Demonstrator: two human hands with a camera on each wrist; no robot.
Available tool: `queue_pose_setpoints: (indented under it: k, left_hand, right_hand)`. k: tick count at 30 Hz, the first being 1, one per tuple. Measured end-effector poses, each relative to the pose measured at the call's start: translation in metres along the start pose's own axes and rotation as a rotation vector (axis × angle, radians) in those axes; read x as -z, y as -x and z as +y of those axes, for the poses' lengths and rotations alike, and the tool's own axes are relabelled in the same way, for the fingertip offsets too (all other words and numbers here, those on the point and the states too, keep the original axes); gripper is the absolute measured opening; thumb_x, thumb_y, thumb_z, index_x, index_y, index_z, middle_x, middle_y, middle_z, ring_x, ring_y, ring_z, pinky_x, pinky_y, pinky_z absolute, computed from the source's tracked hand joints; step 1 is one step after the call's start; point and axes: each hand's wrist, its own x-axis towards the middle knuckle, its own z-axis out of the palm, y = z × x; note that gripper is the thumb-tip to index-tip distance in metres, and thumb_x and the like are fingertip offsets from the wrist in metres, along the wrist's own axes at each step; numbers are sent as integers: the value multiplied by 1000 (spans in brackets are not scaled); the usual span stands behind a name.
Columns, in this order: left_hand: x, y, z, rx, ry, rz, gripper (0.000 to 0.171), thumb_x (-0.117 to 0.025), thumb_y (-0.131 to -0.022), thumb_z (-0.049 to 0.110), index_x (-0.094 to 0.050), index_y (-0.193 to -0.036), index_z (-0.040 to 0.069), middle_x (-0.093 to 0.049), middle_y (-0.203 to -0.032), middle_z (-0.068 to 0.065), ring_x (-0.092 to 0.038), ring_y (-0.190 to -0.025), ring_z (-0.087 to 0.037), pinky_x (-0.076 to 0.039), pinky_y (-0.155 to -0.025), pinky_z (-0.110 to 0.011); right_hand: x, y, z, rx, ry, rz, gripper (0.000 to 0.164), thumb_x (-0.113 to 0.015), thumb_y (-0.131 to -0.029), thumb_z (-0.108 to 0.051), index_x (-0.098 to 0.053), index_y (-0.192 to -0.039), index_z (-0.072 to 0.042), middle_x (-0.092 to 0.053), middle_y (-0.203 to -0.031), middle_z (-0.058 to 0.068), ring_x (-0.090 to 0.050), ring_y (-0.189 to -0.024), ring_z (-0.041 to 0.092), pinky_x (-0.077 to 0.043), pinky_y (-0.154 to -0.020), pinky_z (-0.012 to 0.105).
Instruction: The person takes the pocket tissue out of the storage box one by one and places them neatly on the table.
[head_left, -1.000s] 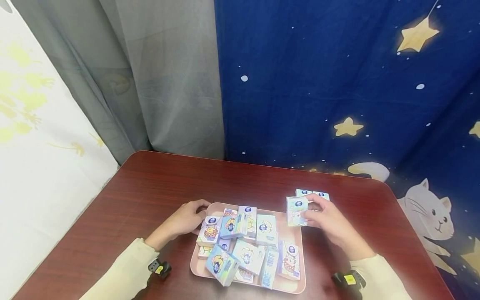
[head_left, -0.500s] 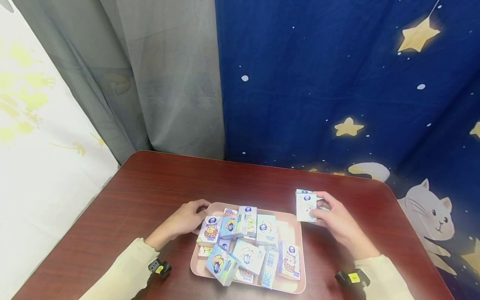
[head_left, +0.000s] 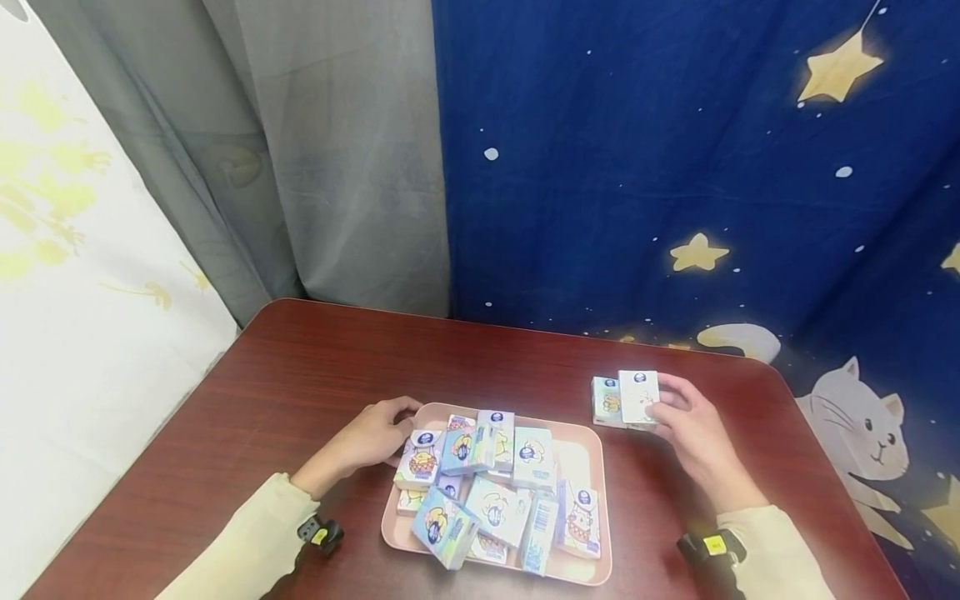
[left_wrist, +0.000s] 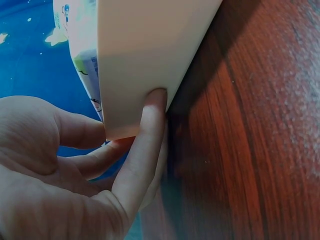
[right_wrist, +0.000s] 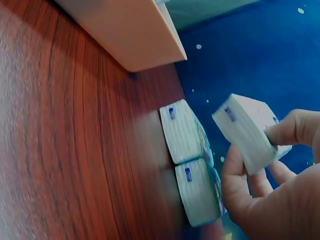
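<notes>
Right of centre in the head view, the right hand (head_left: 696,435) pinches a small printed pack (head_left: 636,400) just above two packs (right_wrist: 181,134) on the table (head_left: 360,354), while at lower centre the left hand (head_left: 375,437) grips the upper-left corner of a pink tray (head_left: 592,471) heaped with similar packs (head_left: 497,512).

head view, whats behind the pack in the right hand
Another tissue pack on the table, beside a neighbouring pack; the right wrist view shows its end. From the head, the held pack covers nearly all of it, hiding its print.
</notes>
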Motion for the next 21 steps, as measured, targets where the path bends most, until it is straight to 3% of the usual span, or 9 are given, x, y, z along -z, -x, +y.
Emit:
queue_pose_setpoints:
  k: [11,14,21]
  left_hand:
    - [0,0,1,-6,-9,4,31,-56,-112,8,-66,-139,-3,-70,-94,-9,-72,-79,-21,-65,-62,-38]
    - [0,1,1,-7,-10,7,31,-57,-111,7,-66,-139,-3,-71,-93,-9,-72,-79,-21,-65,-62,-39]
    - [0,0,0,-1,-21,12,31,-57,-111,8,-67,-138,-2,-70,-95,-10,-71,-80,-21,-65,-63,-38]
  right_hand:
    - [21,-2,5,-20,-109,105,63,-61,-106,4,-37,-165,-2,-62,-123,-6,-65,-108,9,-59,-93,22]
    - [26,-2,6,-34,-102,132,63,-62,-106,2,-38,-165,-3,-61,-126,-4,-64,-108,9,-58,-94,21]
    - [33,-1,9,-76,-56,198,61,-62,-107,0,-39,-164,-4,-47,-149,15,-62,-106,10,-58,-92,20]
